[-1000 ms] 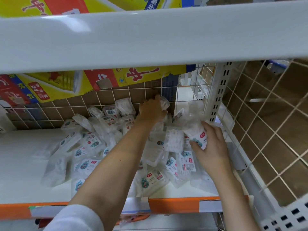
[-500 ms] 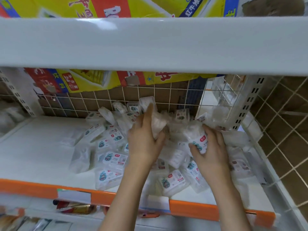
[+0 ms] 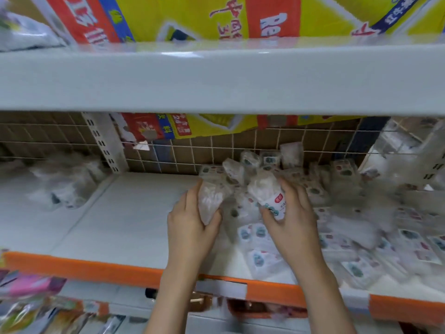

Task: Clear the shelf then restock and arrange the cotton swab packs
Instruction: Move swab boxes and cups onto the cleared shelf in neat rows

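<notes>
A: Big stuff first. White shelf [image 3: 134,213] with the orange front strip [image 3: 84,268] is running across the view, another shelf board [image 3: 216,78] hanging above, wire grid back [image 3: 192,153] behind.

B: Packs?

A: Heap of cotton swab packs [image 3: 337,201] is sprawling over the right half, some leaning against the grid, some lying near the front edge. Left half is showing bare board.

B: Hands?

A: Left hand [image 3: 190,227] is gripping one clear pack [image 3: 212,201], fingers curled round it. Right hand [image 3: 293,225] is clamping a labelled pack [image 3: 272,196]. Hands near each other, not touching.

B: Risks?

A: My guess: loose slippery bags, so pulling from the heap is likely sending front packs sliding over the edge. Frame's blurring, so exact grip is hard to judge.
</notes>
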A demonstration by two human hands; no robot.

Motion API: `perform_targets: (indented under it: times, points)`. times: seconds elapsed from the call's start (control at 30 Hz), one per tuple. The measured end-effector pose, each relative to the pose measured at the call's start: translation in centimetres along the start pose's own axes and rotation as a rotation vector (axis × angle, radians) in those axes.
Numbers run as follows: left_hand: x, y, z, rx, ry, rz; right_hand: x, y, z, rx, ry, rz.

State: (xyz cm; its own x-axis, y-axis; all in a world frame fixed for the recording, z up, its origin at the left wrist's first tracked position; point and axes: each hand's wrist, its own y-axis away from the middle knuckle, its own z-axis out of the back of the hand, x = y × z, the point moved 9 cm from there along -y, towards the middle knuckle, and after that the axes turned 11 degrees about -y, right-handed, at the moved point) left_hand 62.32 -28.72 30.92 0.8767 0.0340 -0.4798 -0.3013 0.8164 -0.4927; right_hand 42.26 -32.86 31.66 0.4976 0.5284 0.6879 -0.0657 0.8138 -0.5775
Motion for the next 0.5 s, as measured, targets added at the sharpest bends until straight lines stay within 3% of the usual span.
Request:
perform_targets:
  times: [0.27, 0.5]
  points:
    - [10.1, -0.8, 3.8, 0.037, -0.050, 0.121, 4.6, 1.4, -7.4, 0.048, -0.035, -0.006]
    - [11.7, -0.5, 3.7, 0.032, 0.009, 0.147, 5.5, 1.3, -9.9, 0.105, -0.030, 0.011]
